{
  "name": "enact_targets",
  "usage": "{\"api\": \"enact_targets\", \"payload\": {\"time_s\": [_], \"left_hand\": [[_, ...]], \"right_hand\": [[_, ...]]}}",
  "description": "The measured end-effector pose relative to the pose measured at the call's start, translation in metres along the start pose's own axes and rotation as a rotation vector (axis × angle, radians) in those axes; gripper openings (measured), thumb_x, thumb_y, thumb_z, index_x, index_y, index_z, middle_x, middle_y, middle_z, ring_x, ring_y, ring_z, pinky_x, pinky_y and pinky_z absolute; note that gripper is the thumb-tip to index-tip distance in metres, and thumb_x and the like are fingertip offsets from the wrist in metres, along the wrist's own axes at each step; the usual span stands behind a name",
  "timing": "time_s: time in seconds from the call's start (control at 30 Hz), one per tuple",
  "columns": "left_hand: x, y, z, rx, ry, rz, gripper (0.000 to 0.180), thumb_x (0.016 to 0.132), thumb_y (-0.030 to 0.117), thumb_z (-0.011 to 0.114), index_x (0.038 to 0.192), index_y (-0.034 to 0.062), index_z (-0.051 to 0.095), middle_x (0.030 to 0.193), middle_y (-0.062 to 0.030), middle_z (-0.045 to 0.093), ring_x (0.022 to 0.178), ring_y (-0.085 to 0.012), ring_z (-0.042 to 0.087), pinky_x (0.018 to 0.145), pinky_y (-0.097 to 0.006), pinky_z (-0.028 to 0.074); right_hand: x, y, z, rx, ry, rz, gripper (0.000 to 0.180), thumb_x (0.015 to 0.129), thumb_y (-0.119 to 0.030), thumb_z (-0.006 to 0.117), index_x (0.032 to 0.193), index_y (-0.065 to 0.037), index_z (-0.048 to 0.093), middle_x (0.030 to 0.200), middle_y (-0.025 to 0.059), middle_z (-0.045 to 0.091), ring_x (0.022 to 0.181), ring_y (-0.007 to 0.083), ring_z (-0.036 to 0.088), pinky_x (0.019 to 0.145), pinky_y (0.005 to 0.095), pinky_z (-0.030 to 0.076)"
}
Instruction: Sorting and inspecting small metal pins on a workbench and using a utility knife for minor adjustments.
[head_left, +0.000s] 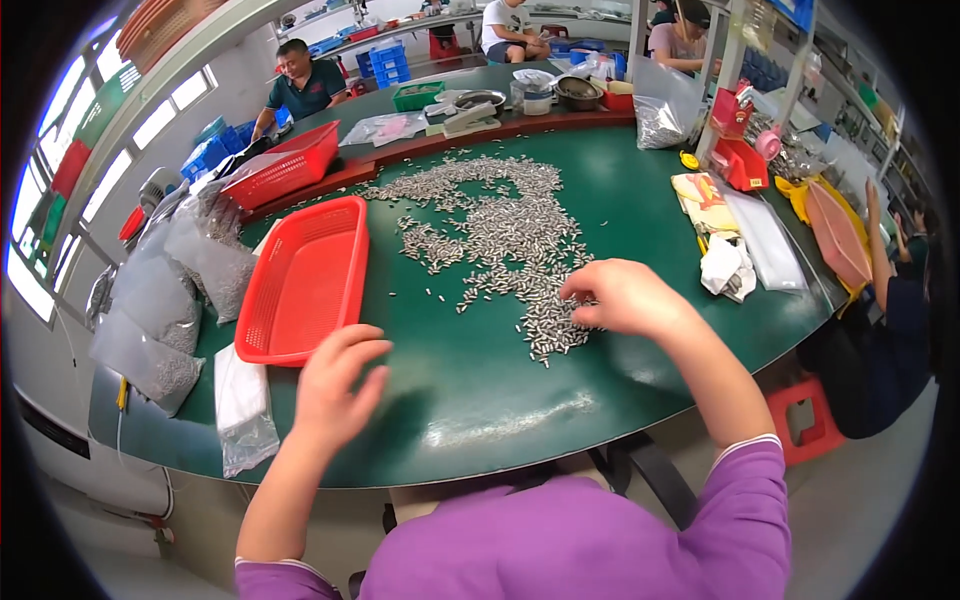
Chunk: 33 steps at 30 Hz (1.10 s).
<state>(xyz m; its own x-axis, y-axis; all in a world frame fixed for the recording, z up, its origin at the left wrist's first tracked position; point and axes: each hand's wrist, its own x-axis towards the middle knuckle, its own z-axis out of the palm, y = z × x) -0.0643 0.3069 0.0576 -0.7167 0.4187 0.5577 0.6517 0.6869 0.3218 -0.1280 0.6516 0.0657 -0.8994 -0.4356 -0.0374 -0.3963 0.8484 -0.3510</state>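
Observation:
A wide heap of small silvery metal pins point(515, 225) with dark bands spreads over the green tabletop. At the heap's near right edge is my right hand point(628, 297), its fingers curved and parted over the pins. No pin shows clearly in its grip. My left hand point(340, 385) hovers over the table, beside the near right corner of a red plastic basket point(262, 290). Its fingers are apart and hold nothing. The basket appears bare inside. A few stray pins lie between the basket and the heap.
Clear bags of metal parts point(155, 370) crowd the left edge, by flat plastic bags point(243, 400). On the right lie a crumpled white cloth point(727, 268), a plastic sleeve point(765, 240) and a red bin point(740, 163). A raised red-brown ledge point(480, 135) borders the far side. Other people sit beyond.

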Motion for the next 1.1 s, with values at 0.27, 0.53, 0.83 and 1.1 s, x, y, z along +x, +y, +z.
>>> {"api": "enact_targets", "payload": {"time_s": [0.27,0.53,0.83,1.1], "left_hand": [[0.071,0.008,0.092,-0.408,-0.36,-0.212,0.023,0.08,0.009,0.065,0.103,0.0066,0.059,0.103,-0.0055,0.055,0.073,-0.0137,0.058,0.067,-0.027,0.049],[0.072,-0.023,0.143,-0.9,-0.21,-0.418,0.014,0.088,0.006,0.057,0.102,0.0041,0.061,0.088,0.0001,0.055,0.064,-0.0048,0.053,0.058,-0.02,0.044],[0.06,-0.019,0.142,-0.976,-0.117,-0.239,0.017,0.088,-0.004,0.053,0.103,0.0012,0.057,0.101,-0.0078,0.053,0.075,-0.0111,0.057,0.065,-0.022,0.048],[0.052,-0.009,0.135,-1.576,-0.558,-0.517,0.024,0.094,0.01,0.053,0.117,0.003,0.049,0.099,-0.0048,0.058,0.085,-0.0115,0.059,0.072,-0.026,0.051]], "right_hand": [[0.035,0.014,0.044,-0.039,0.105,-0.059,0.029,0.072,-0.022,0.07,0.099,-0.013,0.067,0.093,0.008,0.062,0.093,0.0264,0.061,0.08,0.038,0.049],[0.047,0.016,0.066,0.029,0.389,-0.192,0.009,0.077,-0.015,0.062,0.08,-0.007,0.063,0.08,0.0111,0.06,0.08,0.0305,0.06,0.072,0.0408,0.049],[0.047,0.007,0.056,0.069,0.531,-0.226,0.012,0.076,-0.011,0.067,0.088,-0.011,0.063,0.085,0.0043,0.063,0.083,0.0249,0.061,0.072,0.0369,0.049],[0.03,-0.013,0.05,0.351,0.557,-0.556,0.023,0.07,-0.007,0.073,0.091,-0.013,0.068,0.086,0.001,0.066,0.086,0.0212,0.062,0.074,0.0326,0.049]]}}
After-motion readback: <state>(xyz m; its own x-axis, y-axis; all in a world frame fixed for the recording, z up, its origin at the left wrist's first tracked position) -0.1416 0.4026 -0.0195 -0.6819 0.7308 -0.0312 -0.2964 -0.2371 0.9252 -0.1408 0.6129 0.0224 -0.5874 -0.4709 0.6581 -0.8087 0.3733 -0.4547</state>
